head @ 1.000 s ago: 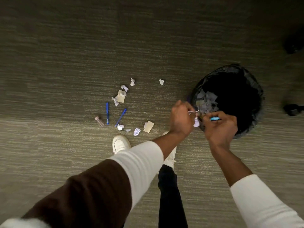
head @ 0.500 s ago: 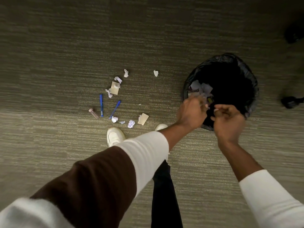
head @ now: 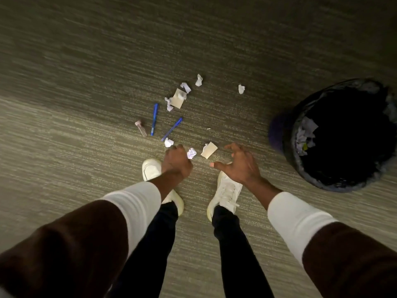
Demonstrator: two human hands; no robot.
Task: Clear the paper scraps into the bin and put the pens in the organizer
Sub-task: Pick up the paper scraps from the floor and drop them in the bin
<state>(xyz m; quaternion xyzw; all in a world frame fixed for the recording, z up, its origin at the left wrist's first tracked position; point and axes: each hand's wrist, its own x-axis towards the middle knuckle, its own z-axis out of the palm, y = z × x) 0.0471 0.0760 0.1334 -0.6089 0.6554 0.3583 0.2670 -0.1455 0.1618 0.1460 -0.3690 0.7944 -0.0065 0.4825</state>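
My left hand [head: 177,161] hangs low over the carpet with its fingers curled, touching a crumpled white scrap [head: 191,153]; whether it grips the scrap is hidden. My right hand [head: 238,164] is open with fingers spread, just right of a tan paper piece [head: 209,149]. Two blue pens [head: 154,119] [head: 171,129] lie side by side to the upper left, next to a small pinkish clear pen [head: 141,127]. More scraps [head: 186,87] and a tan card [head: 178,98] lie beyond. The black-lined bin [head: 283,134] stands at the right with paper [head: 305,134] inside.
I stand on grey-green carpet; my white shoes [head: 151,168] [head: 225,190] are just below the hands. A lone scrap [head: 241,89] lies between the pile and the bin. No organizer is in view.
Both hands have left the bin's rim and come down to the left, over the scraps by my feet. The right hand has opened. The view has swung left, leaving the bin at the right edge.
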